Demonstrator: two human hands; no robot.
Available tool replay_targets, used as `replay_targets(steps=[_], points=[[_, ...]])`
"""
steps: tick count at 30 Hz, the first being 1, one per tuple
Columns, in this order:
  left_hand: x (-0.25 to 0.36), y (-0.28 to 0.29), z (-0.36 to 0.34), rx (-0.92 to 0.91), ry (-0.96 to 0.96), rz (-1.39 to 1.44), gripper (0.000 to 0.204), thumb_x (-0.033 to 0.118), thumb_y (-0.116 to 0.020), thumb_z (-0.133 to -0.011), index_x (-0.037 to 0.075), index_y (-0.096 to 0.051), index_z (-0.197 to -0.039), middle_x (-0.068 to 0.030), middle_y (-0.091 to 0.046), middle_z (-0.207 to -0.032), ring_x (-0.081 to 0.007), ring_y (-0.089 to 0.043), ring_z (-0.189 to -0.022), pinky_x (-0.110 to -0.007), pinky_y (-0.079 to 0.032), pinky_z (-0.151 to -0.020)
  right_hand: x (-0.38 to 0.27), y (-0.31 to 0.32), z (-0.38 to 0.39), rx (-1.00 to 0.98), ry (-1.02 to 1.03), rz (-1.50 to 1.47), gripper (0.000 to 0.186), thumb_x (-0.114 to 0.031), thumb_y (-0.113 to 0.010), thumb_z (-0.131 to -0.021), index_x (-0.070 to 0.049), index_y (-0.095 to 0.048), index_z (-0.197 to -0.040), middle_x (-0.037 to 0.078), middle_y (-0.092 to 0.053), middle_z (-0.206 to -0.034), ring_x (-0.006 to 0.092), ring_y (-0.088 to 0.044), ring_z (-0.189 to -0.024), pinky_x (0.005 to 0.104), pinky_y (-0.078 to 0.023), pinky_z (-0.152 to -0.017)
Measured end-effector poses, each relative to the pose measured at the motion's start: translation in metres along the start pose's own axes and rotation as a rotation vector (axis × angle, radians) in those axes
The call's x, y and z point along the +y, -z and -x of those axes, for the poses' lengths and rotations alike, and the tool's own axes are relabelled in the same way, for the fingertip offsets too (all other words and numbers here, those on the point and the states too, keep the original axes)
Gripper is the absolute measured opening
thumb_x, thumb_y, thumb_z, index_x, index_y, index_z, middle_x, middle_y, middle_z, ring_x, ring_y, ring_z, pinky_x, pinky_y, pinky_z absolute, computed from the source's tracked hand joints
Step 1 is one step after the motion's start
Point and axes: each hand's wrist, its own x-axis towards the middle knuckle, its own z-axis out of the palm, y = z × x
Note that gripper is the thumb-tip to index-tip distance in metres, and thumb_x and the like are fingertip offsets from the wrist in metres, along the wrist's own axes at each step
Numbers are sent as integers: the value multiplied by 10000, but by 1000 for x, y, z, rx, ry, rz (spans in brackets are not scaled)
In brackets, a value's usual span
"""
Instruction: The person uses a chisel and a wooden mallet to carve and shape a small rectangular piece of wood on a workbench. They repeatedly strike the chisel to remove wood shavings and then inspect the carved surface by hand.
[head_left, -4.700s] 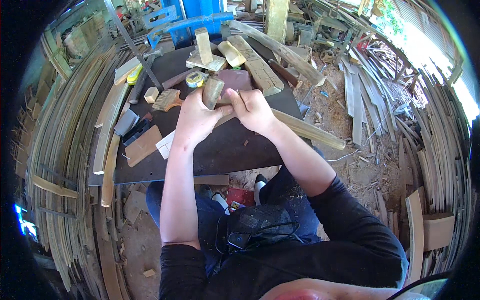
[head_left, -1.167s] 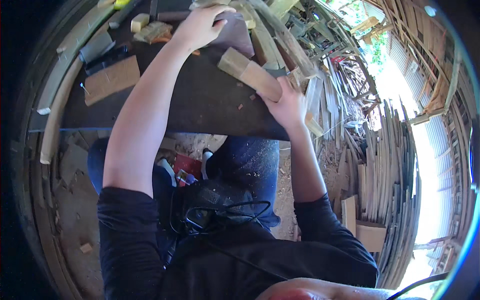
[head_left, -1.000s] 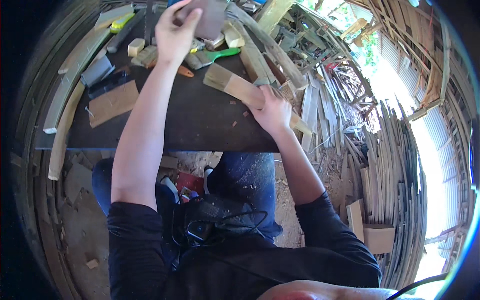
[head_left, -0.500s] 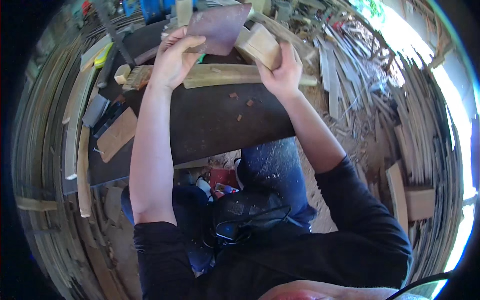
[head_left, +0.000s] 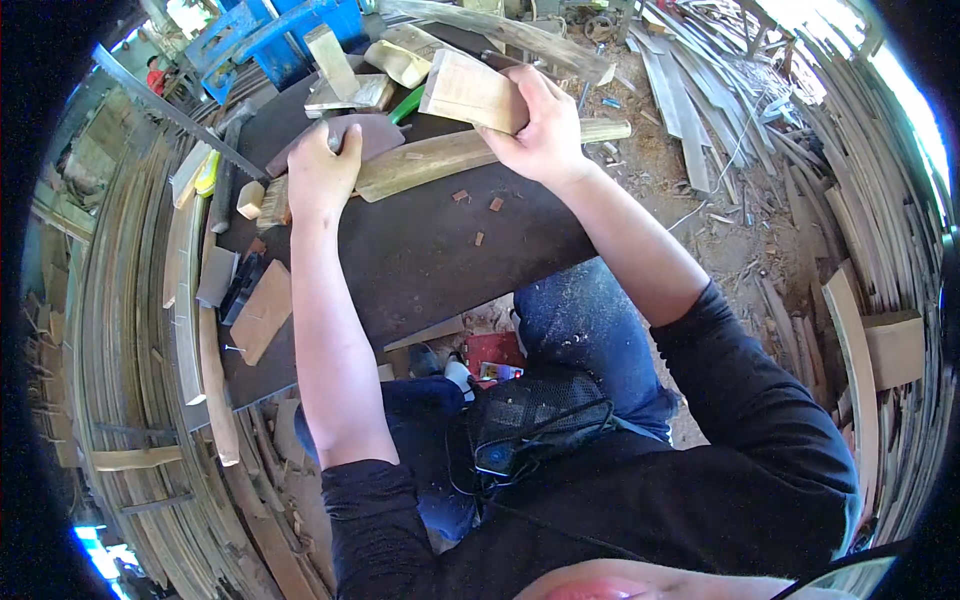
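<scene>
Left hand (head_left: 318, 175) clenched on the handle of a broad dark blade (head_left: 340, 140), at the left end of a long wooden stick (head_left: 470, 155) lying across the dark table (head_left: 420, 260). Right hand (head_left: 545, 135) grasps a pale wood block (head_left: 470, 95), held just above the stick's right half. Stick's right tip overhangs the table's far edge. Small chips (head_left: 478, 212) near the stick; bare tabletop toward the person. A flat board (head_left: 262, 312) lies by the left edge.
</scene>
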Motion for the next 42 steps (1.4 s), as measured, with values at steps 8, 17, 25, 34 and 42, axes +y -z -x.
replay_targets(steps=[8, 17, 25, 34, 42], points=[[30, 20, 13, -492, 168, 305, 373, 355, -699, -959, -17, -707, -958, -88, -699, -673, -135, -654, -553, -297, -499, -532, 0, -1, 1, -59, 10, -19, 481, -230, -830, -685, -63, -588, -1067, 113, -663, -962, 343, -689, -875, 433, -563, -737], [45, 43, 16, -1033, 505, 473, 515, 477, -562, -1037, -22, -686, -995, -170, -745, -793, -191, -729, -610, -246, -512, -453, 2, 1, 4, -129, -29, -32, 471, -237, -802, -705, -93, -598, -1104, 120, -677, -1010, 369, -692, -895, 462, -566, -732], [60, 33, 47, -719, 447, -217, 527, 411, -492, -986, -56, -720, -889, -240, -729, -767, -316, -755, -682, -416, -621, -689, -10, -16, -10, -836, 69, -60, 514, -232, -836, -720, -36, -579, -1119, 178, -666, -1090, 388, -675, -1051, 490, -568, -869], [19, 47, -2, -474, -161, 65, 758, 373, -956, -622, 61, -633, -1234, -175, -712, -1139, -365, -688, -1061, -436, -539, -921, -19, -44, -43, -946, -128, -128, 426, -244, -798, -765, -46, -604, -1089, 190, -707, -1013, 397, -690, -989, 505, -553, -843], [0, 21, 21, -370, -216, 254, 633, 253, -942, -649, 28, -682, -1181, -132, -679, -1172, -298, -652, -1134, -399, -505, -983, -7, -43, -22, -781, -34, -43, 508, -394, -789, -786, -63, -634, -1139, 154, -692, -1082, 369, -703, -1007, 492, -580, -861]])
